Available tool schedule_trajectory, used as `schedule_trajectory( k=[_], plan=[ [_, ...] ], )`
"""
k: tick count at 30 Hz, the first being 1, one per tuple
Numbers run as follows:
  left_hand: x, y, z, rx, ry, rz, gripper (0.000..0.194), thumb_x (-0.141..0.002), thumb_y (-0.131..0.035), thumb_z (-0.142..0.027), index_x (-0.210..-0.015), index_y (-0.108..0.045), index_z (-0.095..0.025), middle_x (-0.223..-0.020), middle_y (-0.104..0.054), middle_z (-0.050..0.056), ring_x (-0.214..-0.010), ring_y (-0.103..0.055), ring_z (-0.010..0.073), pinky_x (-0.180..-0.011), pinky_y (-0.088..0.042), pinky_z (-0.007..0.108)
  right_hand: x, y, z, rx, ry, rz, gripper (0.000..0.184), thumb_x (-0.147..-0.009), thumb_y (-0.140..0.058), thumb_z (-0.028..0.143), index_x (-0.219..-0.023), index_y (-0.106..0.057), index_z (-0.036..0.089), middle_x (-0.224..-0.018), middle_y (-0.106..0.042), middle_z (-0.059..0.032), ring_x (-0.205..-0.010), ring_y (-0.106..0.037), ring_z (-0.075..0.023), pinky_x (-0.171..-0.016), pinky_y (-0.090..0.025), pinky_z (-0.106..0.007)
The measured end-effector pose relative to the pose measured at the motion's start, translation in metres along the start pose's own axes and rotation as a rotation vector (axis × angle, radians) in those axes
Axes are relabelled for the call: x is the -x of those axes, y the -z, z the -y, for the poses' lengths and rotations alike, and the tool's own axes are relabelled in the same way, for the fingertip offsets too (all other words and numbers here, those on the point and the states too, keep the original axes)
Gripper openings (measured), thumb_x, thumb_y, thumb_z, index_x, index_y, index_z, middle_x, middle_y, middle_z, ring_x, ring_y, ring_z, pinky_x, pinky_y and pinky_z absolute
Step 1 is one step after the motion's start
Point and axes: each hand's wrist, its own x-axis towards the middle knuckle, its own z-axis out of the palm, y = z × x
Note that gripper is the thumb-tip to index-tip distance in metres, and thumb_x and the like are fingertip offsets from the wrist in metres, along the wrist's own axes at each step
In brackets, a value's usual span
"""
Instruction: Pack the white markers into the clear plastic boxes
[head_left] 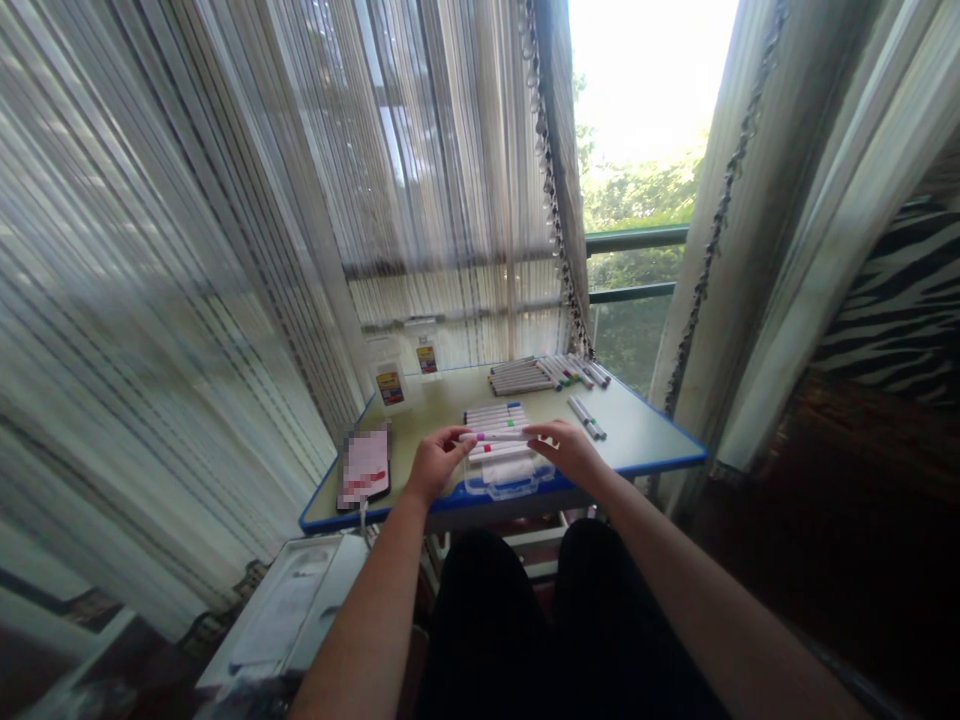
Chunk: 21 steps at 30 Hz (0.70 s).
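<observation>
A white marker pen with a purple band (501, 436) lies crosswise between my two hands. My left hand (437, 462) pinches its left end near the purple part, and the fingers of my right hand (568, 447) close on its right end. Just below it is a clear plastic case (517, 488) at the table's front edge. Several white markers (491, 412) lie side by side in the case, with blue, green and red marks showing. My fingers hide parts of the row.
A large group of markers (525, 376) lies at the table's back edge, and a few loose ones (587, 418) lie at right. Two clear labelled containers (390, 383) stand at back left. A phone (365, 468) with a cable rests on the left, above a white box (292, 600).
</observation>
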Motion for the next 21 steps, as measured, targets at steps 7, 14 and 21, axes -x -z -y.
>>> schedule_trajectory(
  k=[7,14,21],
  plan=[
    [-0.0009,-0.0004,0.0033,-0.101,0.007,0.036,0.043,-0.065,-0.070,-0.049,-0.089,-0.070,-0.013,-0.058,-0.057,-0.001,-0.051,-0.044,0.0090,-0.050,-0.034,0.022,0.0051,0.0044,-0.0106,-0.142,-0.093,-0.014,0.026,-0.075,-0.059,0.033,-0.094,-0.070,0.018,-0.070,-0.061,-0.0018,-0.059,-0.048,-0.0124,-0.059,-0.041,-0.026],
    [-0.0011,0.0010,0.0039,-0.114,0.015,0.050,0.044,-0.065,-0.069,-0.050,-0.089,-0.069,-0.013,-0.062,-0.060,0.001,-0.055,-0.049,0.0106,-0.053,-0.037,0.023,0.0045,0.0072,-0.0046,-0.180,-0.161,0.027,0.029,-0.074,-0.058,0.038,-0.089,-0.069,0.016,-0.066,-0.061,-0.0007,-0.055,-0.045,-0.0110,-0.054,-0.036,-0.024],
    [0.0015,0.0003,-0.0021,-0.118,0.013,0.086,0.040,-0.064,-0.070,-0.047,-0.085,-0.070,-0.012,-0.066,-0.062,0.003,-0.058,-0.050,0.0117,-0.054,-0.039,0.023,0.0024,0.0076,-0.0086,-0.197,-0.201,0.081,0.032,-0.074,-0.058,0.040,-0.092,-0.069,0.016,-0.073,-0.066,-0.0028,-0.057,-0.046,-0.0113,-0.055,-0.037,-0.024]
  ],
)
